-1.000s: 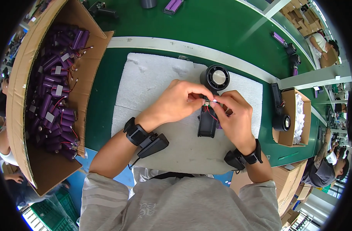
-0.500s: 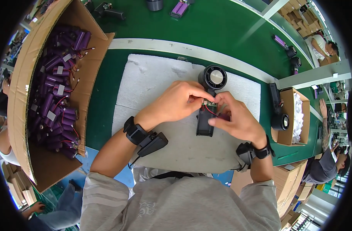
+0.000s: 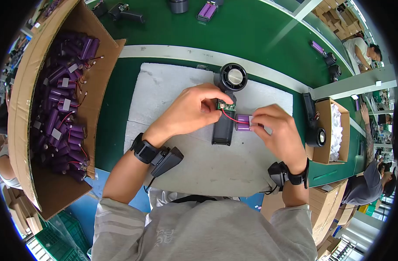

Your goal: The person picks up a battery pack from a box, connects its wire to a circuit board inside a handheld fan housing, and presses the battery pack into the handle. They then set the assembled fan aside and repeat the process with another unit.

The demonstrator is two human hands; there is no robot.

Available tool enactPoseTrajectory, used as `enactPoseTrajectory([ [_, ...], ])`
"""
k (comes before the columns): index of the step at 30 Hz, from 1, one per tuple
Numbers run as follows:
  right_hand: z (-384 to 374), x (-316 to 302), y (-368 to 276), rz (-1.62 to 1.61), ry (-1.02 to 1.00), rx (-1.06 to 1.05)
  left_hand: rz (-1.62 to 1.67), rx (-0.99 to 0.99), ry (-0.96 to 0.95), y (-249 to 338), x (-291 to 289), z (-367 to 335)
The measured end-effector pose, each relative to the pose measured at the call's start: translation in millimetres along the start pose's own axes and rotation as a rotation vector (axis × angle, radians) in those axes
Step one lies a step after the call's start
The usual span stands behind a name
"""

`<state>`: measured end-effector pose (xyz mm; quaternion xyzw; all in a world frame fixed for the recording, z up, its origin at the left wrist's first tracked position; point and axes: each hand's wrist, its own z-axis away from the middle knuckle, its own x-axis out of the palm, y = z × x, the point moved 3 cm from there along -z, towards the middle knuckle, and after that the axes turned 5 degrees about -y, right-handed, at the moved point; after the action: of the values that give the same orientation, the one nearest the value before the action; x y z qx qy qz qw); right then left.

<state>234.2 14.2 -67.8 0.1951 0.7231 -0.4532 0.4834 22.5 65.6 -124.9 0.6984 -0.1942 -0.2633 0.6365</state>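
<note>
A black handheld fan (image 3: 234,77) lies on a white foam mat (image 3: 181,167), its round head at the far end. Its handle (image 3: 222,134) is open, showing a green circuit board (image 3: 227,106) near the neck. My left hand (image 3: 186,109) grips the fan at the board, thumb and index finger on either side of it. A purple battery pack (image 3: 242,122) is pinched in my right hand (image 3: 281,132), just right of the handle. Red wire (image 3: 232,118) runs between pack and board. A whitish patch shows on the pack by my fingertips.
At left stands a cardboard box (image 3: 107,93) of purple battery packs. A smaller box (image 3: 327,145) with white packing is at right, a black fan (image 3: 315,137) beside it. Beyond a pale rail (image 3: 173,52), fan parts lie on the green table (image 3: 247,32). Other people sit at right.
The fan has shifted slightly left and away from me. My right hand has drawn the battery pack rightward off the handle, leaving the board and wire more visible.
</note>
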Motion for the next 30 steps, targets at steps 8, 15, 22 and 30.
enactPoseTrajectory([
  [8, 7, 5, -11, 0.086, 0.016, 0.031, -0.038, -0.048, 0.028, 2, 2, 1],
  [15, 5, 10, -18, 0.233, -0.01, 0.015, -0.037, -0.038, 0.012, 4, 2, -1],
  [22, 5, 6, -13, 0.169, 0.005, 0.042, -0.101, -0.102, 0.001, 9, 6, 2],
  [30, 11, 8, -10, 0.158, -0.001, -0.006, 0.003, -0.062, 0.127, 0, 14, 1],
])
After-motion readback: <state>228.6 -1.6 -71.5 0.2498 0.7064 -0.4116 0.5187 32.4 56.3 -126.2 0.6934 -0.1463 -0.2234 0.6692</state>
